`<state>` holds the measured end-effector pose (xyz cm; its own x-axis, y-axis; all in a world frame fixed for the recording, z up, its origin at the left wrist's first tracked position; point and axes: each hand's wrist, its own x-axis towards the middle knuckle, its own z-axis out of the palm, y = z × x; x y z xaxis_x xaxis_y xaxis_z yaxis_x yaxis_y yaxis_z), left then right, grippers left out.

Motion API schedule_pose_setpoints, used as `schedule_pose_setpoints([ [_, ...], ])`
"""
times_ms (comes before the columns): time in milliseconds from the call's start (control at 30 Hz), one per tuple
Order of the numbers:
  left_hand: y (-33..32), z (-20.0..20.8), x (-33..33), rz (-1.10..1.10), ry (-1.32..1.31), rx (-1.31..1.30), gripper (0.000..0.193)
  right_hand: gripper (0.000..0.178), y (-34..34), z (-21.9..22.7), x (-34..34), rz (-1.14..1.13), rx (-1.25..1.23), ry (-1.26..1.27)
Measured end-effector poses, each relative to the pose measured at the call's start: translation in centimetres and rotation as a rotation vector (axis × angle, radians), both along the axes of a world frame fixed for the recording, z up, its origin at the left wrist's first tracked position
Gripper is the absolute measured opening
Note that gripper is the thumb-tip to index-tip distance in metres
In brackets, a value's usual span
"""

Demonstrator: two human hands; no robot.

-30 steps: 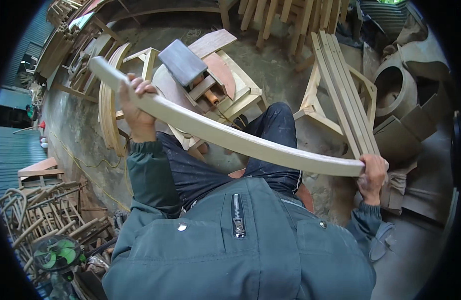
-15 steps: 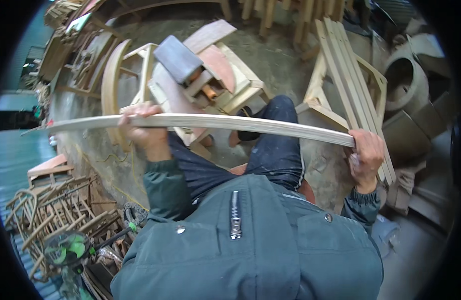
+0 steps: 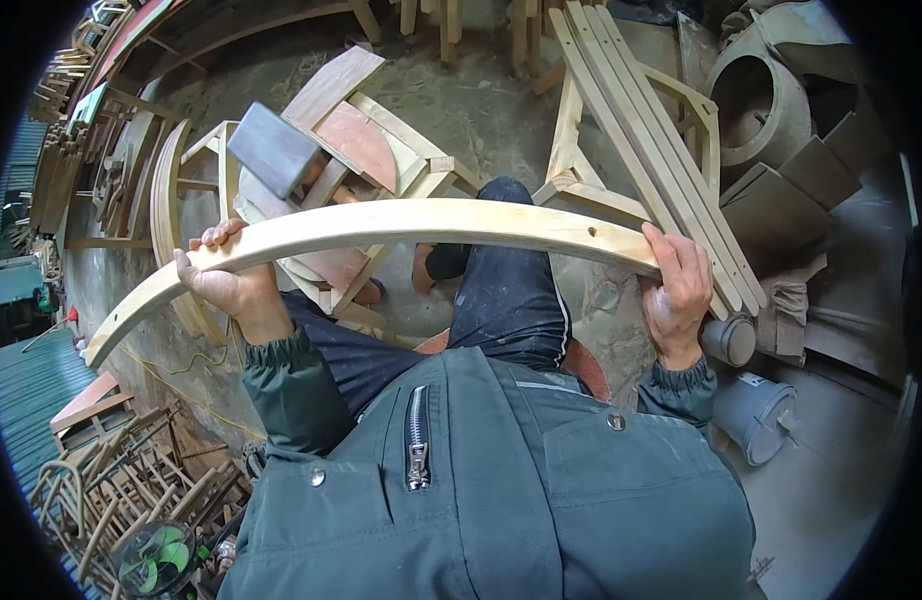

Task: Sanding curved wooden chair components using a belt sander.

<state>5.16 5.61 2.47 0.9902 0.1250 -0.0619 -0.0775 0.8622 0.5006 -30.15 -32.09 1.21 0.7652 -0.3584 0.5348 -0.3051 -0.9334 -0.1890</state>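
Note:
Across my lap, above my knees, I hold a long curved wooden rail [image 3: 401, 220] of pale timber, its broad face turned up. A small dark hole shows near its right end. My left hand [image 3: 236, 280] wraps round the rail left of its middle, thumb on the near side. With its fingers over the end, my right hand [image 3: 678, 290] grips the right tip. Behind the rail stands a low wooden stand [image 3: 421, 165] carrying a grey block-shaped box [image 3: 273, 150] and a pinkish rounded board [image 3: 356, 145].
Several straight slats [image 3: 651, 140] lie across a wooden trestle [image 3: 566, 150] at the right. Similar curved pieces [image 3: 168, 220] lean at the left. A grey bucket [image 3: 756, 418] and a big round duct [image 3: 756, 100] stand to the right. A green-bladed fan [image 3: 159, 560] is at the lower left.
The rail has been turned from its thin edge to its broad face and its left end has dropped nearer me. My left hand's grip now shows its thumb side. The view has shifted right.

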Motion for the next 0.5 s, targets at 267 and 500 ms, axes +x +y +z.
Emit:
schedule_pose_setpoints([
  [267,-6.0,0.6,-2.9,-0.1,-0.048,0.071,0.013,0.06,2.6,0.1,2.3,0.091,0.168,-0.001],
  [500,-7.7,13.6,2.9,-0.157,-0.559,0.676,0.011,0.052,8.1,1.1,7.2,0.603,0.199,-0.064],
])
